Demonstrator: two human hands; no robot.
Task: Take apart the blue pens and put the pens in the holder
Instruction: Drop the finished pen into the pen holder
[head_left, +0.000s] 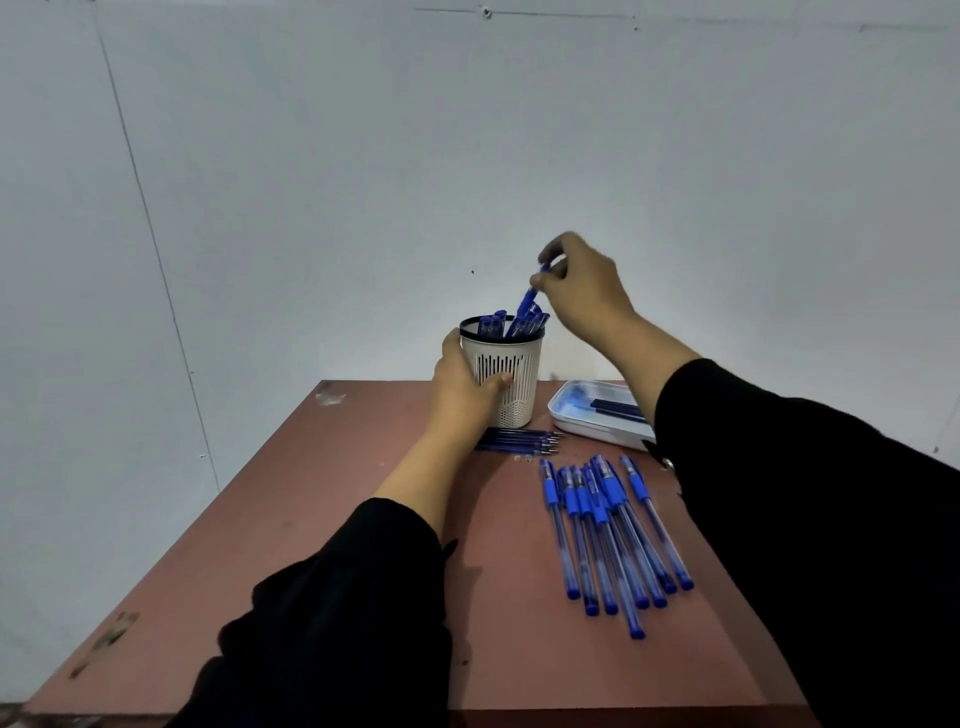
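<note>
Lying nearest on the table (363, 597), a fanned row of blue pens (608, 535) waits to the right of centre, tips toward the person and caps away; they look whole, so I judge them the share of the work not yet begun. Their near ends stop well short of the front edge, though the outermost pen lies near the right sleeve (805, 519), which covers that side of the top. Beyond them, a small bundle of thin dark refills (519, 441) lies crosswise just in front of the holder (514, 374), which suggests several pens are already stripped. A shallow white tray (571, 415) sits to the right of the holder with more dark pieces in it, partly hidden by the right forearm. The left hand (462, 395) wraps the holder's side, thumb across the slotted wall, steadying it near the back edge. Several blue pieces already stand inside. Above the rim, the right hand (582, 280) pinches one pen (530, 301) by its upper end, tilted, with its lower end at or just inside the mouth; blur hides exactly how deep it sits. By my reading the task is roughly half done. Room is generous on the left half of the top, which is bare apart from scuffs; the holder stands close to the rear edge and wall (467, 130), so a hard push there could tip it off.
</note>
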